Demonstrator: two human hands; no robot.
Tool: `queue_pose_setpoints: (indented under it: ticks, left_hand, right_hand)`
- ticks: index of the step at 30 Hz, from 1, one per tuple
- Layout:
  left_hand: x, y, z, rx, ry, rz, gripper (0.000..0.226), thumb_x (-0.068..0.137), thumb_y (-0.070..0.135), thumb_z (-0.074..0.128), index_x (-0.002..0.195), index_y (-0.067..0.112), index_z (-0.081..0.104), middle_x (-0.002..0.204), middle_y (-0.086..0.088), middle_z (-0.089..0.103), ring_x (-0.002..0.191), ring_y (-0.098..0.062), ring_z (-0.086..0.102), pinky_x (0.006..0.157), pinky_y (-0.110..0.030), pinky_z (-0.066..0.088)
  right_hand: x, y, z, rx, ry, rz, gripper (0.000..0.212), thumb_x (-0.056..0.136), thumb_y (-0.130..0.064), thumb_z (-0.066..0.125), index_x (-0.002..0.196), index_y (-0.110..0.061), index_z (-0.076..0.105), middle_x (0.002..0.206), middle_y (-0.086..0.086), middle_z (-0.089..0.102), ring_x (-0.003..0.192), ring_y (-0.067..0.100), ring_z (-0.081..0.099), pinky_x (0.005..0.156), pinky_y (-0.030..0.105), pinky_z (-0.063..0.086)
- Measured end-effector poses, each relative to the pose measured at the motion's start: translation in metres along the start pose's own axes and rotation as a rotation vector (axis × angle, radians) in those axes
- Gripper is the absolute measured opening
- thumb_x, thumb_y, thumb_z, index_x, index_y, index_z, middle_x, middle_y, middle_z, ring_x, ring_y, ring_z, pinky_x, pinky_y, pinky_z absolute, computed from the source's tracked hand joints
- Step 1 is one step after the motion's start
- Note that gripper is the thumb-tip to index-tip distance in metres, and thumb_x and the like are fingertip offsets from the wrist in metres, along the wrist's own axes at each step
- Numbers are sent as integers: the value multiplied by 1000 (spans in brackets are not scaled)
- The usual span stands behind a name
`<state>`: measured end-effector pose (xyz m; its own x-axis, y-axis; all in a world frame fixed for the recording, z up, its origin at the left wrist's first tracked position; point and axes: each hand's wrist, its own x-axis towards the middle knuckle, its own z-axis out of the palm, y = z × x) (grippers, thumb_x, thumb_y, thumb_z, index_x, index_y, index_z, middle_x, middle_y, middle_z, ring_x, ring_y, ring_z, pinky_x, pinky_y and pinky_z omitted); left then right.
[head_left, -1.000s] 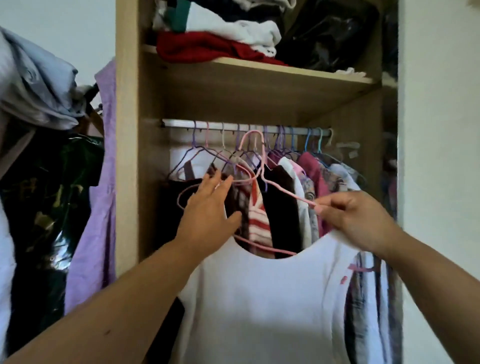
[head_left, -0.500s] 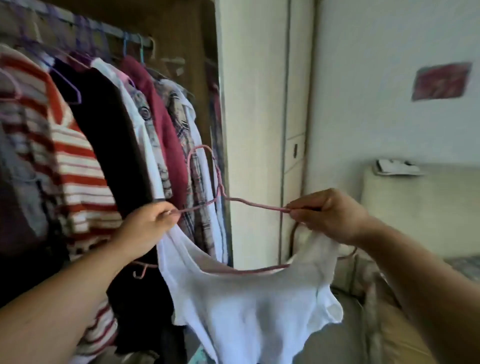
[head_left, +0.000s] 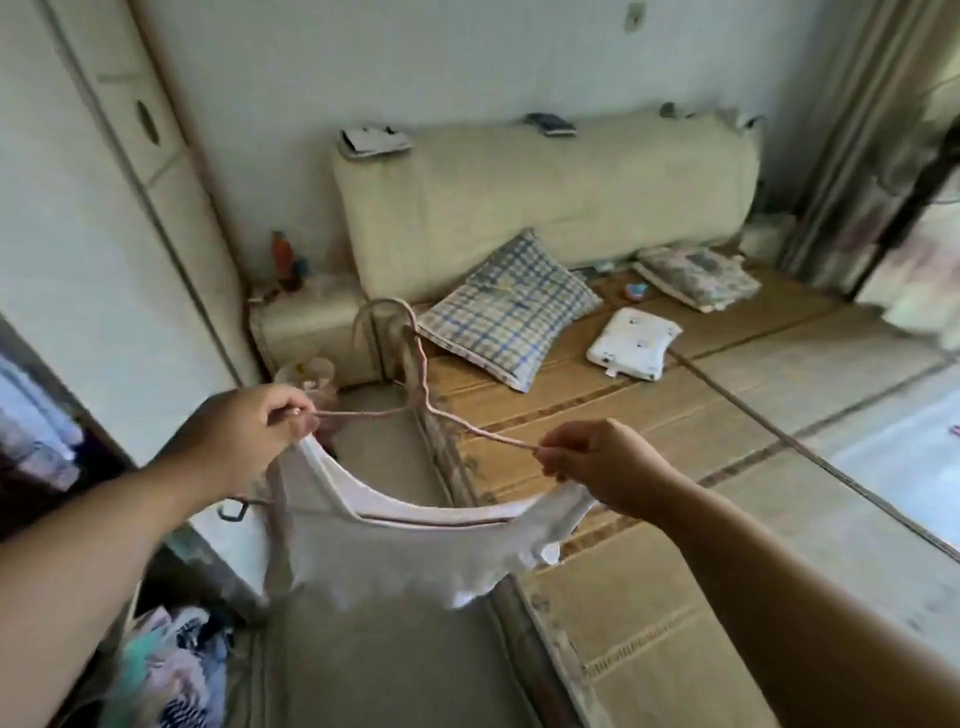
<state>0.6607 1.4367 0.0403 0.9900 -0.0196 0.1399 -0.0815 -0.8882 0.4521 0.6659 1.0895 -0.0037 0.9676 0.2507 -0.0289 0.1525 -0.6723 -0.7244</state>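
Observation:
A white sleeveless top (head_left: 395, 561) hangs on a thin pink wire hanger (head_left: 415, 374), held out in front of me above the floor. My left hand (head_left: 249, 436) pinches the hanger's left end together with the top's left strap. My right hand (head_left: 597, 462) pinches the right end and the other strap. The hanger's hook points away from me, toward the bed.
A bed with a bamboo mat (head_left: 649, 415) and cream headboard (head_left: 545, 197) fills the right side. A checked pillow (head_left: 509, 306) and a small white pillow (head_left: 634, 343) lie on it. White wardrobe doors (head_left: 104, 208) stand at left; a pile of clothes (head_left: 171, 670) sits bottom left.
I have turned away from the open wardrobe toward the bed, carrying the hanger and top off the rail. Both hands keep their hold on the hanger's ends.

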Motion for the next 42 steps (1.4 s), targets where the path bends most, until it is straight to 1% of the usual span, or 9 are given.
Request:
queue_pose_setpoints:
  ticks: [3, 6, 11, 18, 22, 29, 34, 37, 42]
  left_hand:
    - [10, 43, 64, 11, -199, 107, 21, 85, 21, 68, 73, 37, 60, 71, 18, 60, 69, 3, 54, 58, -14, 36]
    - [19, 100, 138, 49, -399, 250, 20, 85, 20, 67, 74, 35, 59, 76, 11, 63, 74, -11, 57, 61, -21, 37]
    - [7, 217, 251, 72, -651, 431, 11, 90, 32, 59, 79, 35, 58, 84, 11, 62, 84, -14, 57, 69, -28, 42]
    - [-44, 352, 367, -21, -956, 545, 8, 90, 40, 54, 87, 34, 59, 88, 11, 60, 81, -5, 54, 60, -21, 39]
    - [-61, 401, 437, 23, -1016, 549, 9, 94, 32, 49, 92, 32, 58, 92, 9, 59, 84, -9, 57, 76, -31, 54]
    - [-78, 430, 552, 166, -1026, 489, 10, 95, 29, 49, 89, 33, 57, 86, 9, 58, 78, -8, 56, 65, -25, 49]
    - [-86, 436, 620, 269, -1027, 506, 13, 96, 28, 47, 96, 31, 60, 93, 6, 59, 84, -15, 56, 77, -35, 52]
    - [-85, 434, 650, 296, -1010, 491, 16, 96, 27, 43, 93, 32, 58, 95, 3, 59, 86, -19, 56, 80, -39, 52]
    - [-82, 439, 661, 217, -955, 506, 42, 97, 32, 45, 138, 36, 41, 136, 1, 44, 123, -21, 44, 102, -43, 41]
  right_hand:
    - [-66, 62, -2, 60, -2, 199, 20, 86, -33, 64, 67, -39, 64, 64, -19, 67, 57, -5, 58, 53, 10, 44]
    - [-137, 117, -14, 120, 26, 413, 15, 88, -38, 61, 74, -42, 63, 68, -22, 66, 61, -12, 60, 48, 3, 39]
    - [-245, 190, -65, 221, 131, 722, 7, 85, -39, 62, 81, -38, 68, 78, -16, 70, 72, -2, 65, 61, 12, 46]
    - [-362, 289, -127, 316, 362, 970, 6, 82, -27, 68, 84, -24, 72, 80, -7, 72, 82, 9, 67, 66, 18, 48]
    - [-396, 353, -122, 294, 444, 1049, 7, 85, -27, 66, 81, -29, 71, 82, -7, 72, 85, 11, 66, 79, 29, 50]
    - [-406, 464, -77, 196, 339, 1196, 15, 91, -32, 56, 101, -26, 65, 87, -13, 62, 82, 4, 56, 62, 16, 42]
    - [-397, 533, -45, 157, 310, 1304, 24, 95, -30, 50, 111, -17, 62, 96, -3, 61, 89, 14, 58, 81, 32, 51]
    - [-388, 566, -33, 136, 331, 1306, 28, 95, -30, 49, 114, -14, 61, 104, 2, 65, 90, 15, 58, 79, 30, 50]
    - [-376, 578, -32, 152, 401, 1280, 40, 92, -31, 55, 129, -16, 52, 128, 5, 59, 112, 21, 57, 94, 37, 49]
